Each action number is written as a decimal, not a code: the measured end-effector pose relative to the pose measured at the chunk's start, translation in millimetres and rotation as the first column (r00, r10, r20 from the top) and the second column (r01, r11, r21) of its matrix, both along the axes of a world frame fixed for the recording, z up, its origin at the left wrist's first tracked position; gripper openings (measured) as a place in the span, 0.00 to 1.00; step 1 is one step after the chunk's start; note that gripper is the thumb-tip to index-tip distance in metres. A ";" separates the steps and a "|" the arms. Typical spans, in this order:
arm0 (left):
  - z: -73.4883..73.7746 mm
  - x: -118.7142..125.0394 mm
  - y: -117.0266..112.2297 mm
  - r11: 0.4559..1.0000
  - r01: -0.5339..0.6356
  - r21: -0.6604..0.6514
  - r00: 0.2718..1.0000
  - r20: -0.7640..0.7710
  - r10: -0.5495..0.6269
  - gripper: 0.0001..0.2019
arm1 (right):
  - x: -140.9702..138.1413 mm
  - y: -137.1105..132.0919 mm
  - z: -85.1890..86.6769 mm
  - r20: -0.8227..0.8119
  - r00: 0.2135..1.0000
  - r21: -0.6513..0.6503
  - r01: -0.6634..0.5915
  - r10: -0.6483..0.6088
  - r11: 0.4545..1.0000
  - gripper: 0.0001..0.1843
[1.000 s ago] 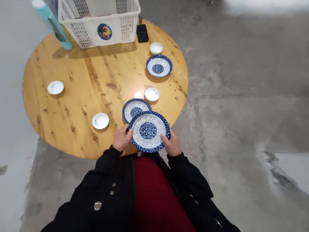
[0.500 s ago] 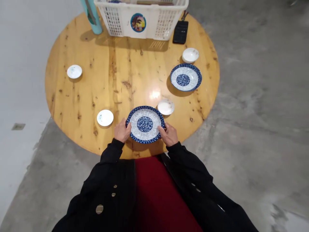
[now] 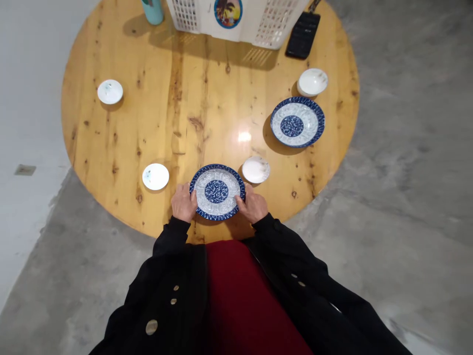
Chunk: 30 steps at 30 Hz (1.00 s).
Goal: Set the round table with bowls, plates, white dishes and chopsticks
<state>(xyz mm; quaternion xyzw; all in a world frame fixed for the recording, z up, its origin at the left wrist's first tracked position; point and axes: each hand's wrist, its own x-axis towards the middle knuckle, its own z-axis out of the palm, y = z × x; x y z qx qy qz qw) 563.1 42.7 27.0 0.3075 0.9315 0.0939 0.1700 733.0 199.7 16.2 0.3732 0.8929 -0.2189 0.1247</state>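
A blue-and-white patterned plate (image 3: 217, 192) lies near the front edge of the round wooden table (image 3: 192, 108). My left hand (image 3: 184, 203) grips its left rim and my right hand (image 3: 253, 205) grips its right rim, fingers curled over the edge. It covers the plate seen beneath it earlier, which is hidden. A small white saucer (image 3: 255, 169) sits just to the plate's upper right and another white saucer (image 3: 155, 176) to its left.
A second blue-and-white plate (image 3: 297, 127) lies at the right with a white saucer (image 3: 312, 82) behind it. A further saucer (image 3: 110, 91) sits at the far left. A white basket (image 3: 240, 19), a teal bottle (image 3: 152, 10) and a black remote (image 3: 302, 35) stand at the back.
Both hands have carried the lifted plate forward and down onto the plate that lay on the table, covering it. My view has shifted, bringing the table more to the centre.
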 end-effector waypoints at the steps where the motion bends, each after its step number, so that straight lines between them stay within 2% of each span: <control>1: -2.3 0.4 -0.6 1.000 -0.003 0.001 1.000 0.000 0.003 0.17 | -0.8 0.5 -0.1 0.002 1.000 -0.003 -0.008 0.008 1.000 0.30; 6: -9.0 -0.8 -0.6 1.000 -0.005 0.011 1.000 0.017 0.005 0.23 | -4.8 3.9 -3.0 -0.001 1.000 -0.018 0.004 -0.004 1.000 0.34; 14: -10.5 -12.1 -1.5 0.998 0.022 0.057 1.000 -0.018 -0.021 0.24 | -16.3 6.0 1.5 0.041 0.999 -0.104 0.026 -0.022 0.994 0.34; 18: -10.4 -23.2 -0.2 0.995 0.034 0.090 0.999 -0.034 -0.031 0.24 | -15.5 7.1 3.4 -0.009 0.999 -0.156 0.051 -0.053 0.986 0.30; 20: -10.0 -28.3 2.2 0.996 0.029 0.083 0.999 0.021 -0.031 0.23 | -15.3 5.8 1.1 -0.053 0.992 -0.201 0.105 -0.118 0.974 0.26; 25: -16.4 -37.0 11.9 0.997 -0.024 0.072 0.957 0.289 0.003 0.20 | -24.6 -0.4 -14.7 -0.089 0.947 -0.315 0.269 -0.310 0.910 0.18; 30: -23.0 -44.4 15.1 0.953 -0.149 0.265 0.901 0.433 0.020 0.18 | -31.4 -6.5 -25.5 -0.192 0.889 -0.346 0.335 -0.416 0.876 0.12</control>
